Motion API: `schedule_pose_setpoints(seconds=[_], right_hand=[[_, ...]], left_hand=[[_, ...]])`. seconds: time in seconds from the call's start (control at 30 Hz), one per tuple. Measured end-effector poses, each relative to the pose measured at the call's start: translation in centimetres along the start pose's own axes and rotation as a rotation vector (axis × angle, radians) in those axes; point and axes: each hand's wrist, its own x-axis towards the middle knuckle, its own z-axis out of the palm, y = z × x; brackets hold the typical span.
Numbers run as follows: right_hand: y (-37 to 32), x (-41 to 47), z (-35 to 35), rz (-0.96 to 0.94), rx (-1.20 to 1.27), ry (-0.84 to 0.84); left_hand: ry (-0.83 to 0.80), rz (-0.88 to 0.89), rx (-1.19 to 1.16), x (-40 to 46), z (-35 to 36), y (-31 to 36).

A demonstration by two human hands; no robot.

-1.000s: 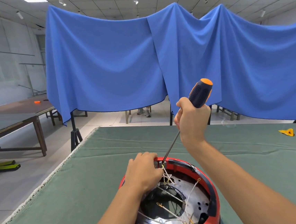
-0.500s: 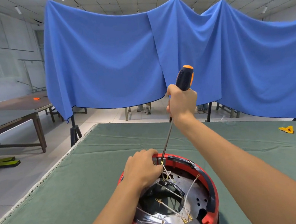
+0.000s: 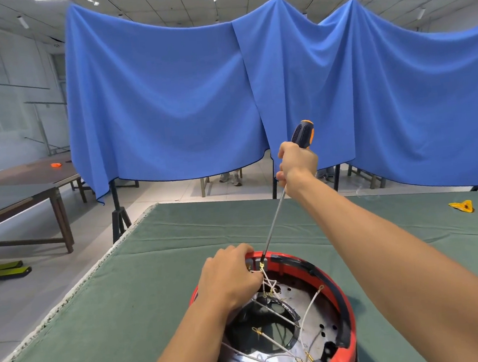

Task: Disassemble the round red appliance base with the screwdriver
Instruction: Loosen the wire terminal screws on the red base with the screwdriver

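The round red appliance base lies open side up on the green table near me, showing a metal plate, a black ring and white wires with brass terminals. My left hand grips its far left rim. My right hand holds the black and orange handle of a long screwdriver. The shaft slants down and left, and its tip sits at a brass terminal on the base's far rim, just right of my left fingers.
The green cloth-covered table ends in an edge at the left. A small yellow piece lies at the far right. Behind hangs a blue curtain; a brown table stands at left.
My right hand has raised the screwdriver handle and swung it more upright, then shifted slightly. The tip stays at the rim. My left hand has kept its hold.
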Motion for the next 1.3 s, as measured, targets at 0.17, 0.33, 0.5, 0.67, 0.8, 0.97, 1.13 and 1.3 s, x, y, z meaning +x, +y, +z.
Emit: schedule_pose_setpoints(seconds=[0.17, 0.33, 0.5, 0.67, 0.8, 0.97, 1.13, 1.3], right_hand=[[0.0, -1.2, -1.3, -0.067, 0.190, -0.142], [0.8, -5.9, -3.3, -0.330, 0.357, -0.290], [1.1, -7.8, -3.5, -0.409, 0.289, -0.361], [0.1, -5.1, -0.8, -0.337, 0.102, -0.300], [-0.2, -2.5, 1.3, -0.229, -0.045, -0.274], [0.2, -0.6, 2.6, -0.160, -0.132, -0.206], [0.6, 0.8, 3.1, -0.053, -0.128, -0.159], [1.1, 2.0, 2.7, 0.045, -0.034, -0.169]], left_hand=[[-0.004, -0.010, 0.005, -0.1, -0.1, 0.2], [-0.004, -0.033, -0.006, 0.0, -0.1, 0.2], [0.004, -0.036, -0.031, -0.2, -0.3, 0.4], [0.004, -0.046, -0.056, -0.3, -0.4, 0.5], [0.006, -0.031, -0.043, -0.3, -0.3, 0.4], [0.009, -0.025, -0.048, -0.2, -0.2, 0.3], [0.013, -0.018, -0.053, -0.2, -0.3, 0.2], [0.013, -0.016, -0.077, -0.3, -0.4, 0.3]])
